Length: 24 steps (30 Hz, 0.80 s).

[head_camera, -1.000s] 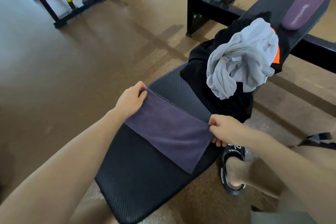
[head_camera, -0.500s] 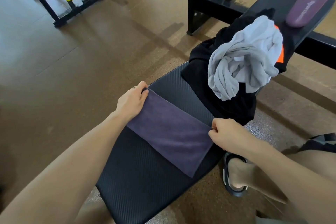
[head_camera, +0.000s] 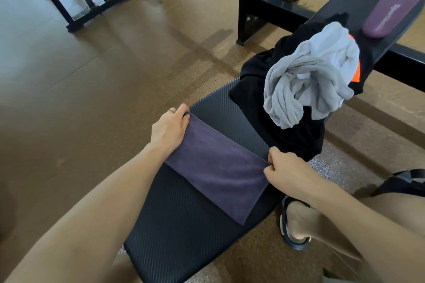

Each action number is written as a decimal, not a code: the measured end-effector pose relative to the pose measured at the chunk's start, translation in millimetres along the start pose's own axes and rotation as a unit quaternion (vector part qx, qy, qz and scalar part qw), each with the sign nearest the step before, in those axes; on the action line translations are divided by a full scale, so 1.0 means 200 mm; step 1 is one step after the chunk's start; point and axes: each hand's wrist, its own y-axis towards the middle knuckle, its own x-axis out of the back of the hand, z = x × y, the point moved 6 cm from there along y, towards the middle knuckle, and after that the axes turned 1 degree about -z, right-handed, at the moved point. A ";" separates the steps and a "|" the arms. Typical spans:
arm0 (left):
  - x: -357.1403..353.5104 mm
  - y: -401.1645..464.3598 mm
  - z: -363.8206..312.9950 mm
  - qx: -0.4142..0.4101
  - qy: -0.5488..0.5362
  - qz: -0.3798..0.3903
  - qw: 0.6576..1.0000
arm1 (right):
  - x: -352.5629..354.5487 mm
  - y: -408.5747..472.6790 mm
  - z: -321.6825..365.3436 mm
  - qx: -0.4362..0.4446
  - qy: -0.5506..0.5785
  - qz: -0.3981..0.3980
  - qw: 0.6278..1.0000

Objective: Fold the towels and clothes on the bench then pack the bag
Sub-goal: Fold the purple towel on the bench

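A dark purple towel (head_camera: 218,167), folded into a strip, lies across the black padded bench (head_camera: 184,232). My left hand (head_camera: 169,128) pinches its far left corner at the bench's left edge. My right hand (head_camera: 287,173) pinches the towel's right end at the bench's right edge. Further along the bench lies a crumpled grey garment (head_camera: 310,73) on top of a black garment (head_camera: 294,131) with an orange patch (head_camera: 356,73). No bag is clearly visible.
A purple bottle (head_camera: 395,4) lies on the far end of the bench. A black rack upright (head_camera: 249,2) stands behind the clothes, another frame (head_camera: 69,7) at the far left. My sandalled foot (head_camera: 296,223) is on the floor right of the bench.
Both hands keep their hold on the towel's ends. The towel has settled slightly flatter on the bench; my right hand has shifted a little toward me.
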 end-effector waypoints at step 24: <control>-0.20 -0.75 -0.26 -0.109 0.143 0.083 0.980 | -0.29 0.00 0.11 0.256 -0.262 -0.104 0.925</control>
